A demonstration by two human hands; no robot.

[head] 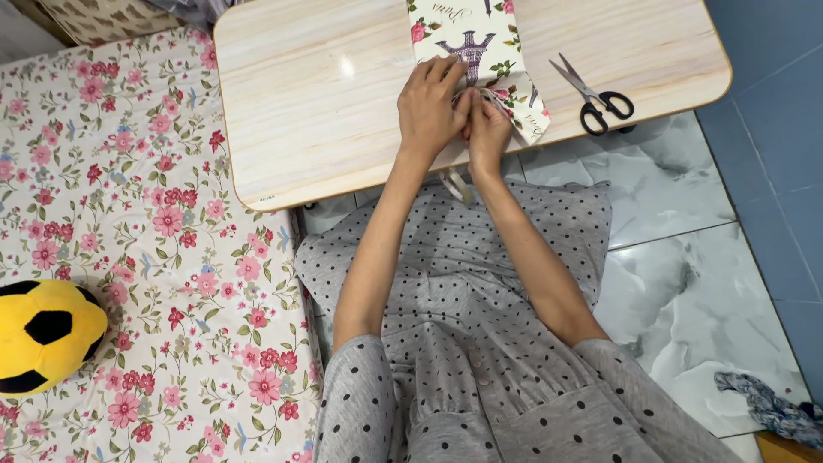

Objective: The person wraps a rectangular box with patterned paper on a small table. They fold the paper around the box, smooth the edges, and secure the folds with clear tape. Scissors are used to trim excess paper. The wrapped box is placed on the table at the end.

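On the near edge of a light wooden table [326, 103], a sheet of floral-printed wrapping paper [467, 39] runs from the far side down toward the person. Both hands meet at its folded near corner: the left hand [431, 107] lies curled over the paper's lower edge, fingers bent and pressing down, while the right hand [489, 129] sits just beside it, touching it, fingers pinched on the fold. Black-handled scissors [591, 94] lie on the table just right of the paper, apart from both hands. A flowered bedsheet [146, 240] spreads to the left, with a yellow and black plush ball [43, 334] on it.
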